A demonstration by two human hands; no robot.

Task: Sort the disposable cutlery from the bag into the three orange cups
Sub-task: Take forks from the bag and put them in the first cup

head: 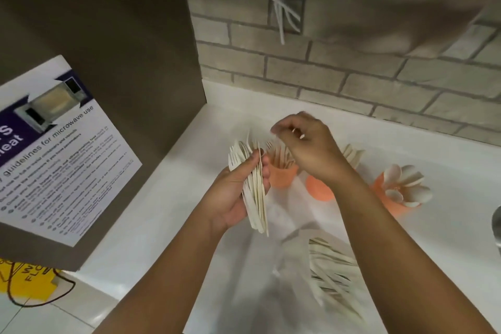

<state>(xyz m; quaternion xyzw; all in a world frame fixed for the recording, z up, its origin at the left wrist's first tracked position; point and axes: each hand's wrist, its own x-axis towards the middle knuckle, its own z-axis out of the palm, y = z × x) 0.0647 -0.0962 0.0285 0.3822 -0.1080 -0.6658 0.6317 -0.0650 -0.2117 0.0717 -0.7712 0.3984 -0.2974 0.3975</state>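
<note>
While clasping a fanned bundle of forks (252, 184), left hand (233, 198) curled shut beside the left cup (283, 175). Right hand (306, 144) above that cup, fingers (282, 130) loosely pinched; contents unclear. Spoons (404, 184) in the right cup (387, 198); bag (333, 274) on the bench (176, 225).

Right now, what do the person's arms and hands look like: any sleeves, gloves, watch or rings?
Both forearms are bare up to the bottom edge of the picture: no sleeves show. The left hand and right hand wear no gloves. No watch, bracelet or ring shows on either, though motion blur softens the fingers, so a thin ring could be missed.
</note>
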